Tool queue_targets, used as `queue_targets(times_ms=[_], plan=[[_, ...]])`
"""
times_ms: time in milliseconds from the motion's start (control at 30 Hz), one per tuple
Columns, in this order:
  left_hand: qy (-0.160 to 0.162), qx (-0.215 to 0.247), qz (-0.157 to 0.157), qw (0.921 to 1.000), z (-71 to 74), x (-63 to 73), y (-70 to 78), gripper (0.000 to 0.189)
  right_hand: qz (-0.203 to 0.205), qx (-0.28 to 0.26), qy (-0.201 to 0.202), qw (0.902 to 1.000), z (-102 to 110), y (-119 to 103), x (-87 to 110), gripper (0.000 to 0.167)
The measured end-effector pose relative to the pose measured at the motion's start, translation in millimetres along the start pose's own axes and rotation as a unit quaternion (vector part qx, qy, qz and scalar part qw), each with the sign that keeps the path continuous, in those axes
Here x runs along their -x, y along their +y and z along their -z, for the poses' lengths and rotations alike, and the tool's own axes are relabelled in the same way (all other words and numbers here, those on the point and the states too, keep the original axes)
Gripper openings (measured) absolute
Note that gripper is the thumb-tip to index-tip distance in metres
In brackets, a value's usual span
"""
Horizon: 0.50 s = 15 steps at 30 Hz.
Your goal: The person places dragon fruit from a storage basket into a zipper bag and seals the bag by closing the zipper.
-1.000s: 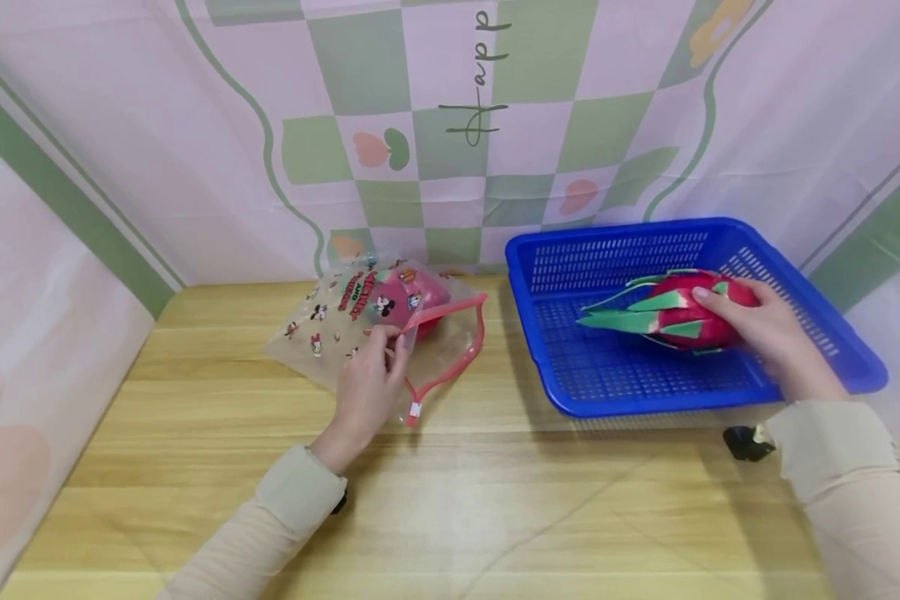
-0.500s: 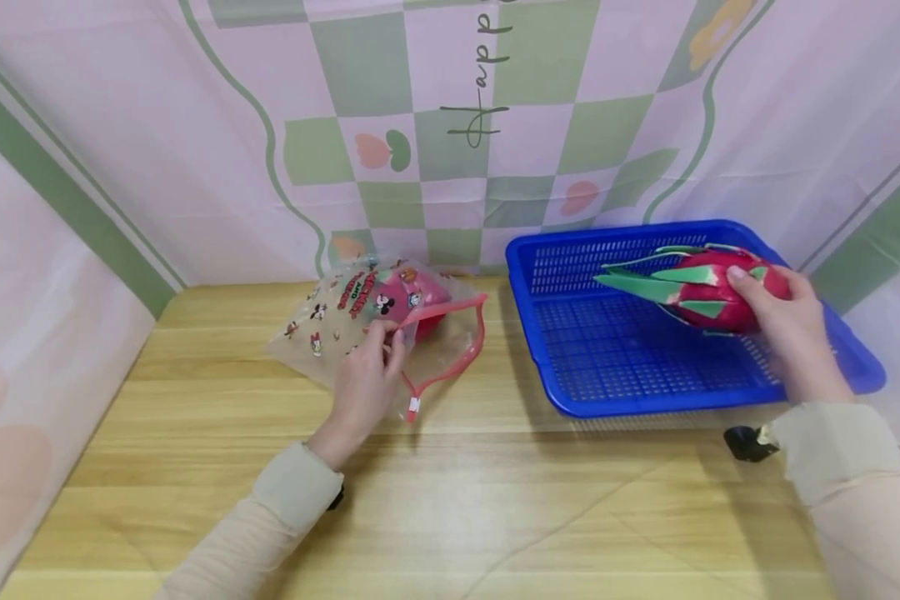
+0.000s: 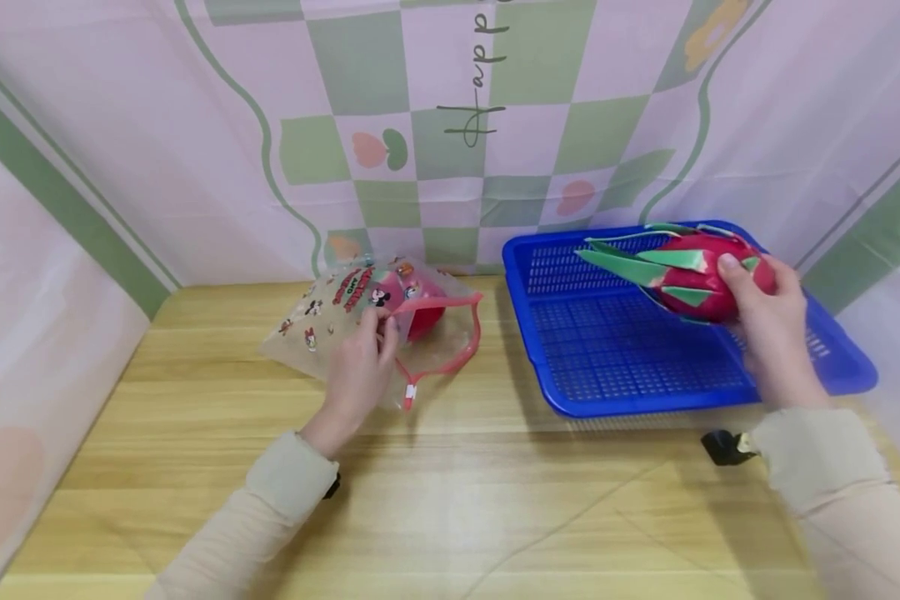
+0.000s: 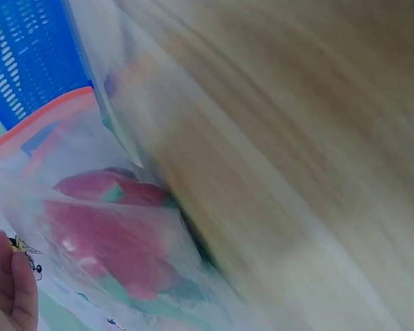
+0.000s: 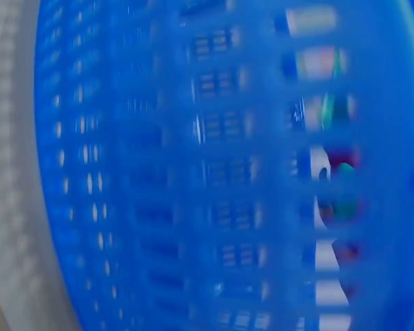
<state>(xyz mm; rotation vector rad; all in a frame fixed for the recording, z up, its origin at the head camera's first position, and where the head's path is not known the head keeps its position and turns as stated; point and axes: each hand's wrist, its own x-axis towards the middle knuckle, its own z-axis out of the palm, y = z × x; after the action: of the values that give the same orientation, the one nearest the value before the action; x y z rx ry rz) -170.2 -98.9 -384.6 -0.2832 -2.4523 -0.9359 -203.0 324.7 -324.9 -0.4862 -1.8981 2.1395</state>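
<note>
My right hand point(image 3: 776, 333) grips a red dragon fruit point(image 3: 693, 279) with long green scales, thumb on top, raised over the blue plastic basket point(image 3: 645, 407). In the right wrist view the basket's slotted wall point(image 5: 172, 193) fills most of the picture, and red and green show through its slots. With finger and thumb, my left hand point(image 3: 360, 375) pinches the mouth of a clear zip bag point(image 3: 292, 342) printed with cartoon figures. Its red zip edge point(image 3: 457, 362) gapes towards the basket. Inside lies a pink-red thing point(image 4: 117, 241) with green patches, seen through the plastic.
A wooden table point(image 3: 435, 500) carries both bag and basket. Behind them hangs a checked green and pink cloth point(image 3: 450, 142). A white slider point(image 3: 411, 391) sits at the near corner of the bag's zip.
My right hand has lifted the dragon fruit higher above the basket, moving it right and then a little back left. My left hand keeps its pinch on the bag, whose mouth has shifted slightly.
</note>
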Motion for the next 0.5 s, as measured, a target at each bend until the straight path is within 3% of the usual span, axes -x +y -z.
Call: queue_targets(times_ms=[100,333,500], plan=[[0.001,-0.002,0.003,1.0,-0.1,-1.8,-1.2,0.017,0.019,-0.04,0.004,0.999,-9,-1,5.7,0.05],[0.004,-0.008,0.014,0.9999,1.1,-3.5,-2.5,0.019,0.059,-0.062,-0.02,0.9962,-34,-2,21.2,0.048],[0.009,-0.021,0.004,0.9997,2.1,-2.9,-4.2,0.017,0.09,-0.024,-0.044,0.9947,-53,0,33.2,0.048]])
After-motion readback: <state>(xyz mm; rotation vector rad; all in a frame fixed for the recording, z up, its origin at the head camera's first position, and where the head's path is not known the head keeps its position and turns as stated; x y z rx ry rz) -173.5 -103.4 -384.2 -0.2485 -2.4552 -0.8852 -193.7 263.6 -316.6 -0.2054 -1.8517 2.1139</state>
